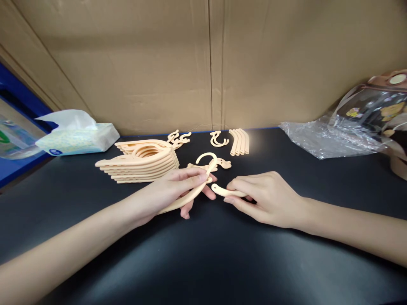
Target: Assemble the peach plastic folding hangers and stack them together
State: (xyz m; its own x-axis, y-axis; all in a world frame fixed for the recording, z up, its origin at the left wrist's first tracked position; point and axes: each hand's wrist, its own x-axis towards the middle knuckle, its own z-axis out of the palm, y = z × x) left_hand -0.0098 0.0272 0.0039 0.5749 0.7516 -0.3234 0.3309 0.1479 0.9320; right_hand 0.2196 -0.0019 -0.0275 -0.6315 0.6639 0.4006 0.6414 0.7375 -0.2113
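Observation:
My left hand (178,188) grips a cream plastic hanger piece (190,195), made of a curved arm with a hook (213,161) standing up at its end. The thumb presses where hook and arm meet. In my right hand (267,197) is a separate hanger arm (222,191), pinched between thumb and fingers. Its rounded end, with a small hole, points at the left piece, and a small gap lies between the two. The rest of that arm is hidden by the right hand. Just behind my hands lies a small cream piece (224,163).
Left of my hands stands a stack of cream hangers (143,163). Loose hooks (218,139) and several hanger arms (240,142) lie at the back. A tissue pack (82,137) sits at left, a clear plastic bag (333,137) at right. A cardboard wall (159,63) closes off the black table (203,262).

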